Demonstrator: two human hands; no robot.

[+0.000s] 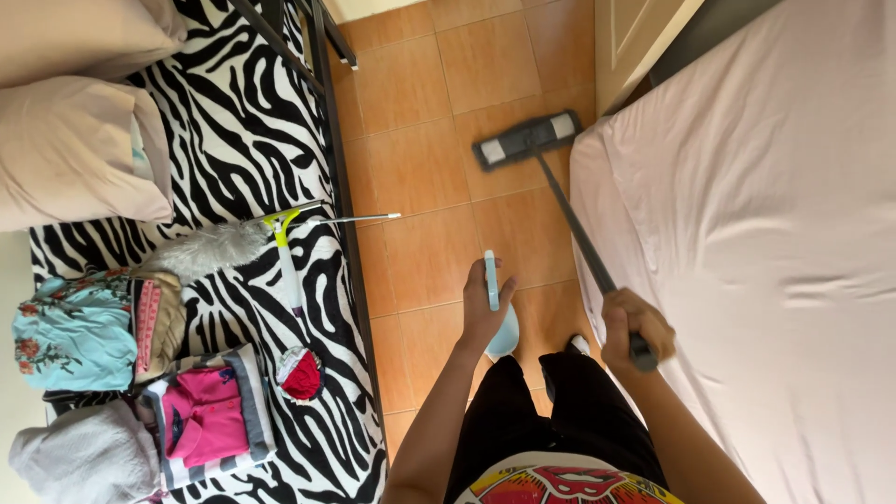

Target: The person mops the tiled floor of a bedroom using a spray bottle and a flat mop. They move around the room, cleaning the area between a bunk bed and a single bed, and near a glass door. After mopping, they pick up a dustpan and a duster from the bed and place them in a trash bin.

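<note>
on orange floor tiles (420,168) between two beds, right hand (637,329) grips mop handle (579,233), left hand (483,313) clasps dustpan (497,308).

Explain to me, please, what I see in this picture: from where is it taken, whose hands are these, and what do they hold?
The one picture comes from a camera worn on a person's head, looking straight down, so you see that person's own arms and legs from above. The right hand grips the dark handle of a flat mop, whose head rests on the orange tiled floor beside a bed with a pale sheet. The left hand holds a pale blue dustpan by its handle. On the left is another bed with a zebra-striped cover. On it lie pillows, a feather duster, a small squeegee and folded clothes.
</note>
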